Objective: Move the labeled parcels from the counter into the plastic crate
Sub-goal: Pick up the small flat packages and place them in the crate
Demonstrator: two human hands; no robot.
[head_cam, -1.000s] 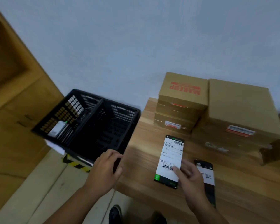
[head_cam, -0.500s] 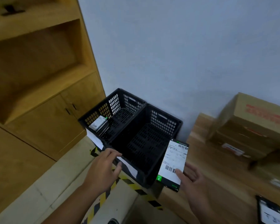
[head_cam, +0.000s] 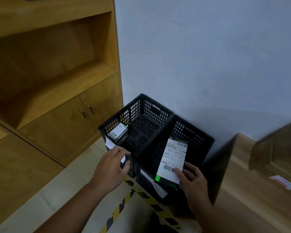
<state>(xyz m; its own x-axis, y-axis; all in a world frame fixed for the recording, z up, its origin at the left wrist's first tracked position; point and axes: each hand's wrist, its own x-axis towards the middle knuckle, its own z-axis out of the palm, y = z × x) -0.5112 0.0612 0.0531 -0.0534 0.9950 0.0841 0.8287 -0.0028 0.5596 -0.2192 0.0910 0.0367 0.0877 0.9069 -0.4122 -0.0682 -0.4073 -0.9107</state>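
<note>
My right hand [head_cam: 192,179] grips a flat black parcel [head_cam: 172,161] with a white barcode label, holding it tilted over the near rim of the right black plastic crate [head_cam: 198,140]. A second black crate [head_cam: 141,105] stands touching it on the left; several labeled parcels [head_cam: 118,133] lean against its left wall. My left hand [head_cam: 112,167] rests on the near rim of the left crate, fingers apart, holding nothing. The wooden counter [head_cam: 252,207] lies to the right.
Blurred cardboard boxes [head_cam: 275,148] sit on the counter at the right. A wooden cabinet [head_cam: 60,125] with doors and an open shelf fills the left. Yellow-black hazard tape [head_cam: 123,204] marks the floor before the crates. A pale wall stands behind.
My right hand has lifted the parcel off the counter and carried it left over the right crate. My view has swung left. My left hand stays near the crates' front rim.
</note>
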